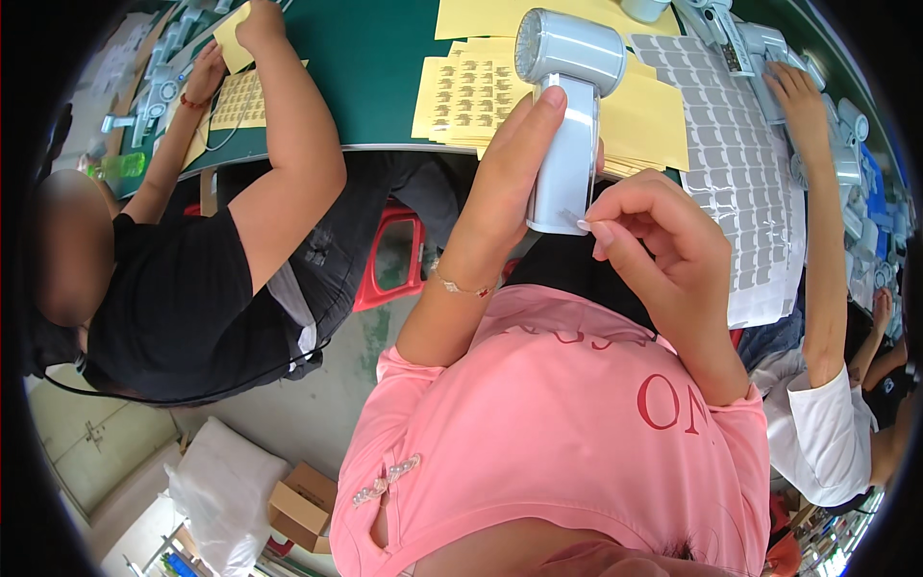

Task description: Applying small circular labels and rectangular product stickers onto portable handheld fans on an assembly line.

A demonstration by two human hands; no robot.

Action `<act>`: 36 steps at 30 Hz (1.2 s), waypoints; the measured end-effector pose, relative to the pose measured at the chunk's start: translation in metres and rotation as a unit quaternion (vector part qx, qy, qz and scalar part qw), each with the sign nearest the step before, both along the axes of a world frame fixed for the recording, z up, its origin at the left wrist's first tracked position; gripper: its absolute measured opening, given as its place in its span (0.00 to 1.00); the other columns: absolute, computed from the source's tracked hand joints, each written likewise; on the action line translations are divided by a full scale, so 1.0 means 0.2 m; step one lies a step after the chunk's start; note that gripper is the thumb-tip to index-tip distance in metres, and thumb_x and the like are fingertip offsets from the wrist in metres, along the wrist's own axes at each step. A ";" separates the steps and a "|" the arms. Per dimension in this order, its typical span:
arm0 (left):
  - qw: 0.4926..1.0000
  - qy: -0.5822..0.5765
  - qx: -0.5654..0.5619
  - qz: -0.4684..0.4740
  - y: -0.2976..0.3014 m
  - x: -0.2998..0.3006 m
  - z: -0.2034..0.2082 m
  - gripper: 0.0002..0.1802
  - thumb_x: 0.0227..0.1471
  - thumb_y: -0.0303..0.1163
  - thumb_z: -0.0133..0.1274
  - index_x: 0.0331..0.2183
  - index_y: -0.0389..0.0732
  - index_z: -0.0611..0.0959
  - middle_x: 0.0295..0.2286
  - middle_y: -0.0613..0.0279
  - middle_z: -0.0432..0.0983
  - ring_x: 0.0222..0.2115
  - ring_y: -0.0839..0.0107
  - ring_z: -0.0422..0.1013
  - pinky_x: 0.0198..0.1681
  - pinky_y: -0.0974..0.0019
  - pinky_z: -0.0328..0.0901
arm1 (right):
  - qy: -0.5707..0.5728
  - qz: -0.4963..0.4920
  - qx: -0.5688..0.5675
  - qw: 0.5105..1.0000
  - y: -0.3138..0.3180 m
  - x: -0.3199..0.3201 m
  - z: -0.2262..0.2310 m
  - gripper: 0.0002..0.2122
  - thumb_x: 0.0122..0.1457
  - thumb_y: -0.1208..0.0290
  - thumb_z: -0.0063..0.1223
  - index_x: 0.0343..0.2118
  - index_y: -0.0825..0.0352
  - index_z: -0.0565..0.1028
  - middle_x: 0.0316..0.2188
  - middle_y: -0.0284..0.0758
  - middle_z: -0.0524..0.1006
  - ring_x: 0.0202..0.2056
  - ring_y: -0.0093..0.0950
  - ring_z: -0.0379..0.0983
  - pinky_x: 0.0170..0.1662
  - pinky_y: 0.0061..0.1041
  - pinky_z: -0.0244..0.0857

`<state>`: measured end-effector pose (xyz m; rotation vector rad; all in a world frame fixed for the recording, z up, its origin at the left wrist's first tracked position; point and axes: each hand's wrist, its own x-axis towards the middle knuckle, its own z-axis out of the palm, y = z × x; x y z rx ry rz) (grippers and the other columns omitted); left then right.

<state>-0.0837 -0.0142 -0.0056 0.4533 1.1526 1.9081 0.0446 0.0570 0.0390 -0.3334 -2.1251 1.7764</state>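
Observation:
Upright in my left hand is a light blue handheld fan, its round head at the top and its handle pointing down toward me. My fingers wrap around the handle, with the thumb along its front. At the handle's lower end, my right hand pinches a small whitish piece between thumb and forefinger, touching the fan's corner. It looks like a small label or film, too small to be sure. Just behind the fan lie yellow sheets of small printed labels, partly hidden by it.
Sheets of grey labels hang over the green table's edge at right. More fans crowd the far right, where a co-worker's hand reaches. At left, another co-worker holds a yellow sheet. A red stool stands below.

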 end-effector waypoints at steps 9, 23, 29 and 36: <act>1.000 0.018 -0.005 0.009 0.00 -0.02 -0.02 0.25 0.57 0.49 0.34 0.39 0.35 0.72 0.20 0.60 0.70 0.18 0.79 0.65 0.19 0.77 0.60 | 0.055 -0.045 0.026 0.997 0.01 0.04 0.07 0.07 0.50 0.86 0.49 0.33 0.71 0.71 0.27 0.32 0.69 0.29 0.19 0.68 0.34 0.15 0.62; 0.998 0.009 0.041 0.054 -0.03 -0.03 0.03 0.20 0.57 0.47 0.38 0.36 0.38 0.70 0.22 0.61 0.71 0.21 0.80 0.66 0.24 0.76 0.62 | 0.015 -0.084 0.253 0.964 0.01 0.05 -0.03 0.18 0.46 0.86 0.51 0.42 0.64 0.74 0.23 0.32 0.67 0.21 0.20 0.64 0.25 0.17 0.59; 0.998 0.001 0.052 0.030 -0.04 -0.03 0.05 0.22 0.57 0.49 0.36 0.36 0.38 0.71 0.21 0.60 0.71 0.20 0.79 0.66 0.23 0.76 0.61 | 0.061 -0.062 0.336 0.938 -0.01 0.05 -0.03 0.25 0.43 0.88 0.49 0.46 0.61 0.71 0.21 0.32 0.65 0.20 0.24 0.62 0.23 0.21 0.57; 0.993 -0.090 0.078 -0.019 -0.02 0.00 0.06 0.25 0.56 0.50 0.36 0.37 0.36 0.71 0.19 0.59 0.70 0.16 0.76 0.65 0.19 0.73 0.62 | 0.000 0.061 0.461 0.885 0.00 0.04 -0.15 0.35 0.39 0.87 0.48 0.55 0.55 0.62 0.16 0.30 0.59 0.18 0.27 0.58 0.21 0.26 0.55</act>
